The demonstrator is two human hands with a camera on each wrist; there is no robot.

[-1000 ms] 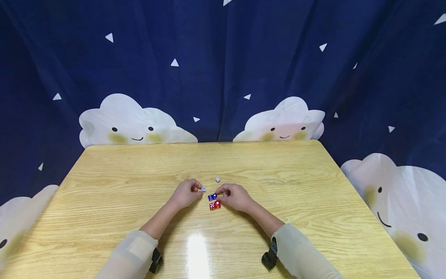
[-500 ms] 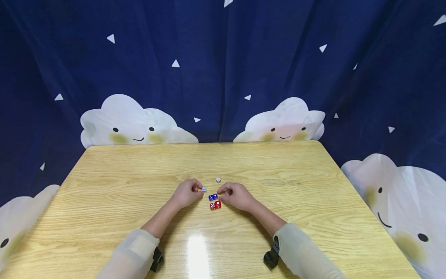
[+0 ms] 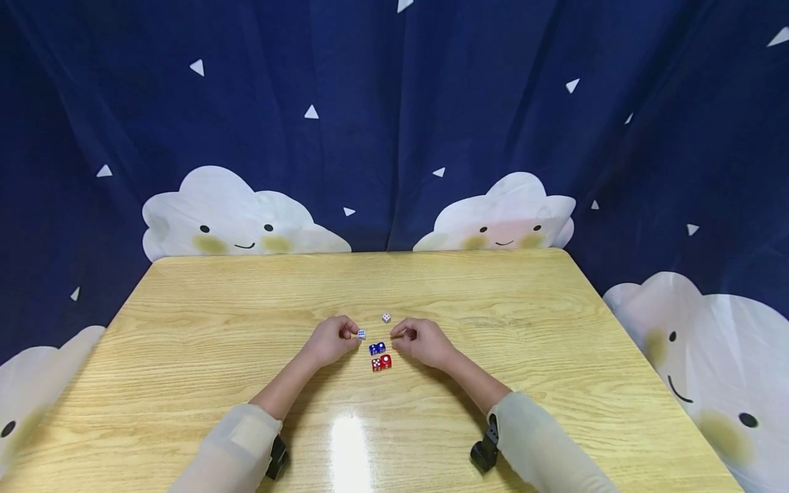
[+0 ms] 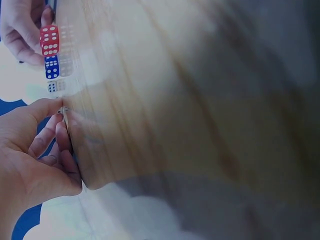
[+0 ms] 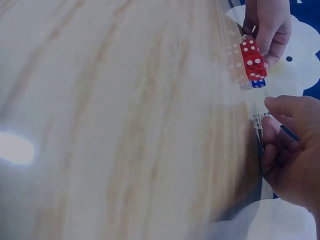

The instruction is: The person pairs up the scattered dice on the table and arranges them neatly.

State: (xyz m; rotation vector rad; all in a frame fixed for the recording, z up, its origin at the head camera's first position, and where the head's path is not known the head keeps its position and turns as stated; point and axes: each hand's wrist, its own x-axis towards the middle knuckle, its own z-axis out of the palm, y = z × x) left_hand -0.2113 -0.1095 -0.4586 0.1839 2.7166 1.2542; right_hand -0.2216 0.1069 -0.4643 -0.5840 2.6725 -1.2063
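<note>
Between its thumb and index finger, my left hand (image 3: 329, 341) pinches a white die (image 3: 361, 334) with blue pips, low at the table. My right hand (image 3: 425, 343) holds nothing; its fingers are bent, with the thumb and index tips apart, just right of the blue dice. A second white die (image 3: 386, 318) lies a little farther back, up and left of the right fingertips. Two blue dice (image 3: 377, 348) sit side by side between the hands. Nearer to me is a pair of red dice (image 3: 381, 363), also side by side; the red dice (image 5: 253, 60) partly cover the blue ones in the right wrist view.
A light wooden table (image 3: 246, 294) carries the dice, with bare wood around them. Behind it hangs a dark blue curtain (image 3: 357, 137) with cloud shapes. Black wrist cameras (image 3: 485, 455) are strapped at both sleeves.
My right hand has drawn away from the blue dice, moving slightly right and back. The left hand stays where it was with its white die.
</note>
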